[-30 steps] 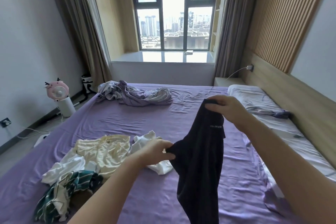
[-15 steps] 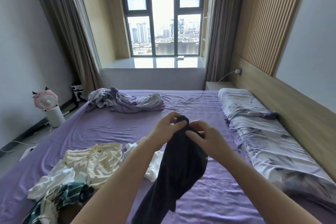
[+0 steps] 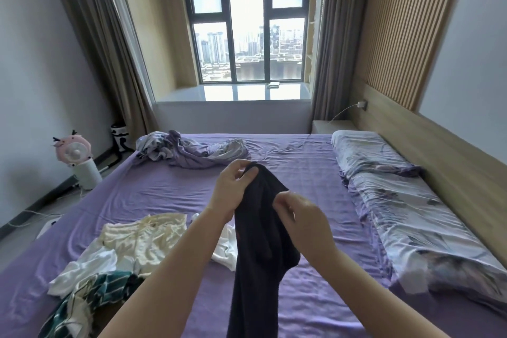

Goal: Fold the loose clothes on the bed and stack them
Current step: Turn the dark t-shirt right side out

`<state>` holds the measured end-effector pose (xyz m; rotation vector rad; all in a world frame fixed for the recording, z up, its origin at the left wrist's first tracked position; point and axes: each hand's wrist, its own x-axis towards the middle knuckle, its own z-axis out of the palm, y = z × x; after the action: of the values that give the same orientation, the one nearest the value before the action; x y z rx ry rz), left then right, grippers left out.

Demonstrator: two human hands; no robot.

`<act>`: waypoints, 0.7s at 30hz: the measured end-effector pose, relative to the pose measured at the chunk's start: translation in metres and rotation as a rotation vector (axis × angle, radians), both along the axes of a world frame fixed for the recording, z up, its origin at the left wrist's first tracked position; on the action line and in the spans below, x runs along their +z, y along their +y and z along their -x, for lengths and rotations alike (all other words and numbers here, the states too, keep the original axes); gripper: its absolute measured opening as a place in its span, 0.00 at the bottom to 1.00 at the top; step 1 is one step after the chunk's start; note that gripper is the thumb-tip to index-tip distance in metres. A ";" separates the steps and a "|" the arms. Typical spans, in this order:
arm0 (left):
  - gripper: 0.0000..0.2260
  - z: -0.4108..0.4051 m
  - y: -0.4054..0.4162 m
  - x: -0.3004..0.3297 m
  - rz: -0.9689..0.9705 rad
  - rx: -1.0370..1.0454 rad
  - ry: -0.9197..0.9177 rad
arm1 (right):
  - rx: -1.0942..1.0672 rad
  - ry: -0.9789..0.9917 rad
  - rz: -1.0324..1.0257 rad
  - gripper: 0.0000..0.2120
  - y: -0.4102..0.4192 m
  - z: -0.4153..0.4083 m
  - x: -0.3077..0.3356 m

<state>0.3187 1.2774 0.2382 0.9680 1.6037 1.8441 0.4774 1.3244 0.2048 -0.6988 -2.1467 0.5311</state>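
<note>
Dark navy garment [image 3: 258,241]: you hold it up over the middle of the bed [image 3: 175,189], its length hanging down toward you. Your left hand [image 3: 233,189] pinches the top edge, thumb and fingers curled on the cloth. Your right hand [image 3: 304,217] grips the fabric just below and to the right, fingers curled round a fold.

Cream top [image 3: 142,239]: crumpled on the purple sheet to your left, lying among white clothes [image 3: 85,266]. Green-and-white striped garment [image 3: 82,302]: bunched at the near left edge of the bed, touching the white clothes.

Lilac-grey bundle of cloth [image 3: 192,149]: heaped at the far side of the bed, well apart from the rest. Floral pillows [image 3: 411,208]: laid along the right side by the wooden headboard [image 3: 452,156]. Pink fan [image 3: 72,149]: standing on the floor by the left wall.
</note>
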 end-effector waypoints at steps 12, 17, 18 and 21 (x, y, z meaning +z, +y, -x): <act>0.02 0.016 -0.005 -0.006 0.111 0.130 0.129 | 0.028 0.049 0.371 0.08 0.014 0.000 -0.005; 0.11 -0.002 -0.012 -0.033 0.325 0.213 0.490 | 0.016 0.047 0.388 0.10 0.030 -0.004 0.000; 0.09 -0.009 -0.013 -0.034 0.250 0.242 0.560 | 0.017 0.055 0.390 0.09 0.030 -0.004 -0.002; 0.11 -0.029 -0.018 -0.035 0.204 0.064 0.640 | 0.008 0.074 0.421 0.08 0.032 -0.002 -0.007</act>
<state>0.3479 1.2591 0.2032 1.5211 2.1550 1.4390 0.4796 1.3565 0.1976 -0.8815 -1.9867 1.0144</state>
